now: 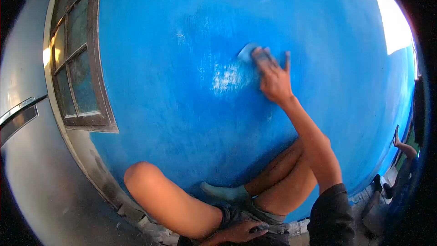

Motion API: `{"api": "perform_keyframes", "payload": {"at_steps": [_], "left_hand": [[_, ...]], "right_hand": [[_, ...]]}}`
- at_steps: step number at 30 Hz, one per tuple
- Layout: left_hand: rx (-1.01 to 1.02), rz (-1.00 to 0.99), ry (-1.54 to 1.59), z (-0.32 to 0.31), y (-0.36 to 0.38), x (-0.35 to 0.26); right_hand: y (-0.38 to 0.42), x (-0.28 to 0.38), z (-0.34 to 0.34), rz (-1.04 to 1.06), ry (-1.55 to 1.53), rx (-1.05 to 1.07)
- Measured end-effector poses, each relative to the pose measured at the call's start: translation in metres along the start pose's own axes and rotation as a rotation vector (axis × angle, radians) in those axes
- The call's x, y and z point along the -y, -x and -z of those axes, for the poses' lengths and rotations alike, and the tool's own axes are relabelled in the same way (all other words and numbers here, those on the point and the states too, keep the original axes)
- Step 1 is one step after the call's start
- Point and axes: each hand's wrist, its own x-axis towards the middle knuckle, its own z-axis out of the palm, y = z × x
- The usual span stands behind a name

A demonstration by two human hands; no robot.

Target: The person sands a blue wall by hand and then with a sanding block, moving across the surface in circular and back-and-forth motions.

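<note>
My right hand (276,81) is pressed to a blue wall (173,86), with a thin, flat light-blue sheet (247,53) under its fingers. The sheet's pointed edge sticks out to the left of the fingertips, which are slightly smeared by motion. A wet-looking, shiny patch (230,78) on the wall lies just below and left of the sheet. Low in my lap, my left hand (241,233) rests against my dark shorts with its fingers curled. Something dark shows at those fingers, but I cannot tell what it is.
A wooden-framed window (95,59) is set in the wall at left, beside a grey metal surface (41,168). My bent knees and a sock (225,192) are close to the wall's foot. Another person's hand (397,137) touches the wall at far right.
</note>
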Motion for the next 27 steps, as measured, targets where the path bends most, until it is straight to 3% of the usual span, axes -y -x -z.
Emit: {"api": "perform_keyframes", "payload": {"at_steps": [3, 4, 7, 8, 11, 12, 15, 16, 19, 20, 21, 23, 24, 25, 27], "left_hand": [[0.023, 0.093, 0.061, 0.000, 0.002, -0.003], [0.024, 0.102, 0.074, -0.002, 0.006, -0.004], [0.031, 0.029, 0.147, 0.001, 0.003, 0.004], [0.026, 0.006, 0.133, -0.002, 0.002, 0.010], [0.013, 0.005, 0.110, -0.010, -0.002, 0.020], [0.017, 0.041, 0.081, -0.007, -0.002, 0.018], [0.075, 0.055, 0.029, 0.000, -0.009, 0.013], [0.059, 0.035, 0.020, 0.002, -0.012, 0.010], [0.002, 0.333, 0.116, -0.003, -0.007, -0.004], [0.005, 0.341, 0.122, -0.001, -0.006, -0.011], [0.035, 0.297, 0.172, 0.006, -0.005, -0.021], [0.067, 0.253, 0.203, 0.007, -0.007, -0.013], [-0.008, 0.084, 0.022, -0.004, -0.010, 0.012], [-0.081, -0.083, -0.143, -0.013, -0.010, 0.025], [0.009, 0.019, 0.011, 0.004, -0.012, 0.003]], "right_hand": [[0.001, 0.021, -0.015, -0.109, -0.112, -0.122], [0.008, 0.021, -0.012, 0.054, -0.112, 0.015], [-0.003, 0.000, -0.001, 0.085, 0.038, 0.082], [-0.010, -0.002, 0.000, -0.072, 0.040, -0.003], [-0.004, 0.013, -0.016, -0.070, -0.058, -0.109], [0.002, 0.017, -0.014, 0.076, -0.095, 0.007], [-0.010, 0.002, 0.000, 0.211, -0.010, 0.104], [-0.016, -0.002, -0.002, 0.099, 0.017, 0.014], [-0.015, 0.010, -0.015, -0.019, -0.089, -0.102], [-0.007, 0.013, -0.017, 0.102, -0.062, 0.015], [-0.002, 0.015, -0.014, 0.091, -0.070, 0.025], [-0.007, 0.007, -0.003, 0.360, -0.088, 0.169], [-0.017, 0.002, 0.003, 0.215, 0.021, 0.170], [-0.024, 0.000, -0.002, 0.208, 0.019, 0.175], [-0.023, 0.008, -0.018, -0.092, -0.033, -0.151]]}}
